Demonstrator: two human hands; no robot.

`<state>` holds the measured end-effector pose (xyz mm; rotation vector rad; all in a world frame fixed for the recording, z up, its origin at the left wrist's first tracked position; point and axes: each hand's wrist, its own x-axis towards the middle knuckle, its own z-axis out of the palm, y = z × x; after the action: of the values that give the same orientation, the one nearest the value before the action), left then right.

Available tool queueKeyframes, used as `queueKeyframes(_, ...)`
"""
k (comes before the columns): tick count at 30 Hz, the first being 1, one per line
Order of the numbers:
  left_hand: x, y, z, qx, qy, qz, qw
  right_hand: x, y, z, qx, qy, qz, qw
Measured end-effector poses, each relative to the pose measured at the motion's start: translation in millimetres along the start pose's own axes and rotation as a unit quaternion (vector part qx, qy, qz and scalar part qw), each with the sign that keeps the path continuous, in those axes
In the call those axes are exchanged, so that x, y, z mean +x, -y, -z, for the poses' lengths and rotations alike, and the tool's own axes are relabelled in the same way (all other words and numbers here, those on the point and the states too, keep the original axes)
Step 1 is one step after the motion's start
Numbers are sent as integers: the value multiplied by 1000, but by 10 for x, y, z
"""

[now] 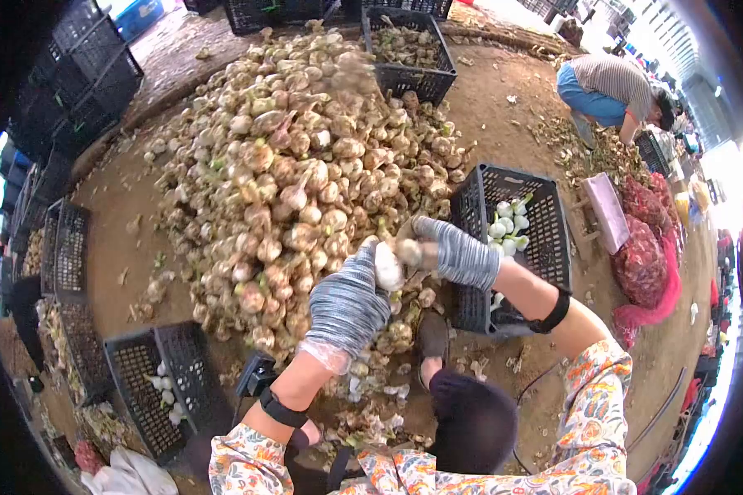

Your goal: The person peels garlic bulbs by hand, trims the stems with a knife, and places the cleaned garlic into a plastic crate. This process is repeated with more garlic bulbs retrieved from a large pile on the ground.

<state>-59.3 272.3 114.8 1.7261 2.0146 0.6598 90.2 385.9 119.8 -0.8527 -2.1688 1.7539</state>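
My left hand, in a grey striped knit glove, is closed around a garlic bulb whose white side faces up. Right beside the bulb, my right hand in a matching glove has its fingers curled together; its brown-stained fingertips are at the bulb's upper edge, and I cannot tell what is pinched in them. Beneath and beyond both hands spreads a large heap of unpeeled garlic. Close by my right hand stands a black plastic crate with clean white garlic bulbs inside.
Another black crate at lower left holds a few white bulbs. Beyond the heap, a crate contains more garlic. Red mesh sacks lie at the right, near a bent-over person. Loose skins litter the ground by my feet.
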Motion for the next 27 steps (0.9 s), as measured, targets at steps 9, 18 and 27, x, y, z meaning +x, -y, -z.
queueKeyframes(9,1189,337,-645,105,70,90,988,796,-631,464,-85,-95,10,992)
queueKeyframes(18,1970,797,-449,102,2,76,992,1749,-1580,1947,-417,-146,-165,882)
queueKeyframes(27,2499,1155,-530,264,139,121,947,2992,-2163,4109,-414,-445,-131,784)
